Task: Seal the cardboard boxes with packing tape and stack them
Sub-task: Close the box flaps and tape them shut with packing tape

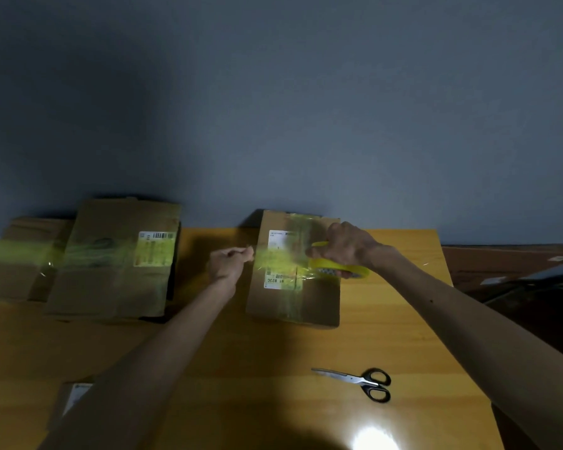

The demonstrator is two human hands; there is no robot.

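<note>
Three cardboard boxes were noted on the wooden table [273, 368]. The centre box [306, 306], lying flat at the table's far edge with its flaps closed, was the one in hand. A yellow tape roll [338, 267] was gripped in the right hand [345, 245], fingers curled round it, above the box's right part. The free end of the tape strip [273, 259] was pinched between thumb and fingertips of the left hand [229, 263], just beyond the box's left edge, so that the strip was stretched across the shipping label. Whether the strip had been pressed down could not be told. Yellowish bands were seen across the labelled box [117, 287] and the far-left box [17, 274]; both were judged sealed. Whether one overlapped the other could not be told. Scissors [361, 381] lay closed on the near right of the table, untouched, well apart from the boxes. A flat labelled item [75, 397] was largely hidden under the left forearm. Judged remaining: the strip to be pressed and cut, then the stacking, of which nothing was evident.
</note>
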